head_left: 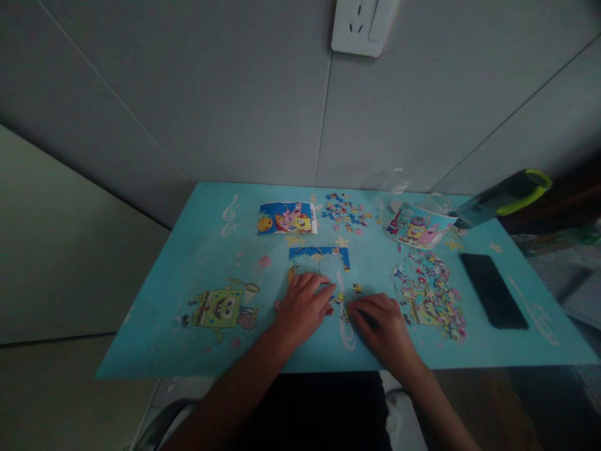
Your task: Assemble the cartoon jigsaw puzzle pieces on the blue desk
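Small flat cardboard jigsaw pieces [339, 305] lie on the table between both hands, just below the partly built blue strip of joined puzzle [319, 257]; probably kept close for fitting. Left hand [304, 307] rests palm-down, fingers spread, touching pieces w/o gripping. Right hand [382, 326] is flat too, fingertips on pieces; any pinch can't be told. Turquoise cartoon-printed table [197, 250] looks smooth, matte. Loose multicolour piece heap [432, 294] at right, glossy black phone [493, 289] beyond. Printed reference card [286, 218] sits behind.
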Available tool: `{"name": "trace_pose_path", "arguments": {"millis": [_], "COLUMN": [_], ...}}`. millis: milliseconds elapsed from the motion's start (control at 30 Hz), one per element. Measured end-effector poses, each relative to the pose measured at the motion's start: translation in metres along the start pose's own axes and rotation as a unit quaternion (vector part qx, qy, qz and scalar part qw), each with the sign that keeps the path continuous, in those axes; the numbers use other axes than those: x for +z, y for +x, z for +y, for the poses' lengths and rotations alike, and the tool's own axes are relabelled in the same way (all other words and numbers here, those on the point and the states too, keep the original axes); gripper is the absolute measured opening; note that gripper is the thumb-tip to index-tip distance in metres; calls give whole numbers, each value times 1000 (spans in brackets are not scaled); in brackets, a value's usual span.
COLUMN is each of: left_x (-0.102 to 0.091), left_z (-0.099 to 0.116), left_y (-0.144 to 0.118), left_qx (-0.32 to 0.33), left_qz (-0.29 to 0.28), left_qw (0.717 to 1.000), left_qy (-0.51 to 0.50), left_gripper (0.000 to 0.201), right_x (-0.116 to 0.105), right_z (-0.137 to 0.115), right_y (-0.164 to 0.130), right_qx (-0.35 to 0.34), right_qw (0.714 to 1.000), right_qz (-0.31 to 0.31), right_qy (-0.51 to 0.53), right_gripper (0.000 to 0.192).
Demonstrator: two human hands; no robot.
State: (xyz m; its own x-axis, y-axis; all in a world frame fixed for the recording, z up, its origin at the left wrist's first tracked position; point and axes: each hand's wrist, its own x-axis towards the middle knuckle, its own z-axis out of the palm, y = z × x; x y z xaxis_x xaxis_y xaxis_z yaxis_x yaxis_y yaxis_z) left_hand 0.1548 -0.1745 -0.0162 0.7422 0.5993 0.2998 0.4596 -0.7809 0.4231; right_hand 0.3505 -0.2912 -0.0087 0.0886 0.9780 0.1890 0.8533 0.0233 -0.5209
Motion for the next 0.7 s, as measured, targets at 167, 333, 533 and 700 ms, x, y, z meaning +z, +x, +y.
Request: {"name": "trace_pose_path", "arguments": {"millis": [167,333,533,700], "left_x": [1,-1,-1,0], "left_z": [-1,0,0,0], "left_y": [0,0,0,-1], "left_qx": [0,4,27,28], "left_qz": [-14,-11,-41,-66], "left_qw": [1000,1000,999,997], "left_qy": [4,0,-12,-3], "left_gripper": [25,24,29,29], "right_x": [12,16,3,-1], "right_z": [-9,-19,-3,18], "right_y": [16,15,2,10], "right_qx": [3,9,30,76], "right_qw": [996,995,999,995], "right_qz": [10,9,14,41], "right_qy": [-86,-98,-8,-57], "right_gripper": [25,22,24,27]}}
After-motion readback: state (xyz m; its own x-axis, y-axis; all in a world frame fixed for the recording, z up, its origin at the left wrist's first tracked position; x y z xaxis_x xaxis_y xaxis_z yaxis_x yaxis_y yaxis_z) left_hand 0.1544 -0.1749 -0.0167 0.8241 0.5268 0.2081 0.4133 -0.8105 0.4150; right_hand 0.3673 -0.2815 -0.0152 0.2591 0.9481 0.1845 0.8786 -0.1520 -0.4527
